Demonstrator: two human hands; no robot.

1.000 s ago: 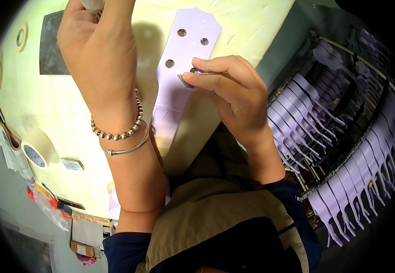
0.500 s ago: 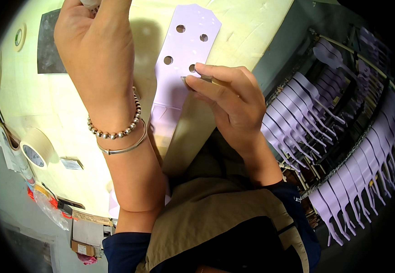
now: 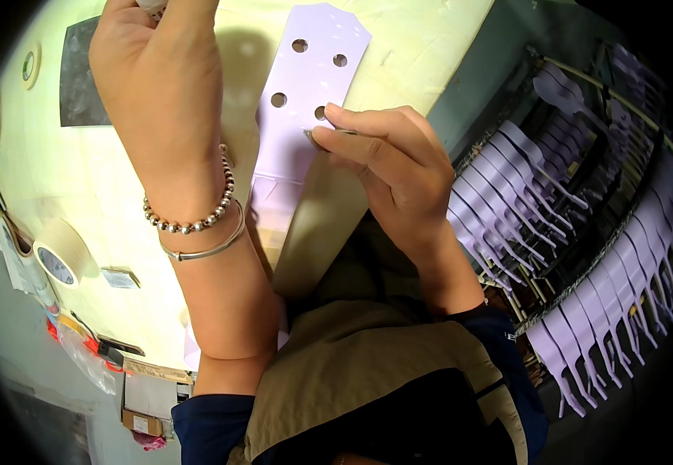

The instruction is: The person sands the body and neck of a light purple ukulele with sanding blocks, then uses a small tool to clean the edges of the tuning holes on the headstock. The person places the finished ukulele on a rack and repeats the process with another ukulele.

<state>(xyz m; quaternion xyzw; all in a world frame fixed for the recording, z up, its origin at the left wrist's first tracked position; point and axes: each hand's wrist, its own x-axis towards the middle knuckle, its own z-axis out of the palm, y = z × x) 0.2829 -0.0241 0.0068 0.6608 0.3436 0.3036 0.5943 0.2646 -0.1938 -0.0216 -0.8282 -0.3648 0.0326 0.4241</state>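
A lilac flat strap-like piece with several round holes and a pointed far end lies before me on the pale table. My right hand is at its right edge, beside the lowest hole. Its thumb and fingers pinch a small thin metal piece with a pointed tip; most of it is hidden. My left hand is raised over the table left of the strap-like piece, closed, with a bead bracelet and a bangle at the wrist. A whitish see-through thing shows in its grip, cut off by the top edge.
To the right stands a rack hung with rows of lilac strap-like pieces. On the table's left lie a dark grey sheet, a small tape roll, a wide tape roll and a small flat packet.
The strap-like piece and my left hand appear slightly further left in the picture. My right hand keeps its pinch at the piece's edge.
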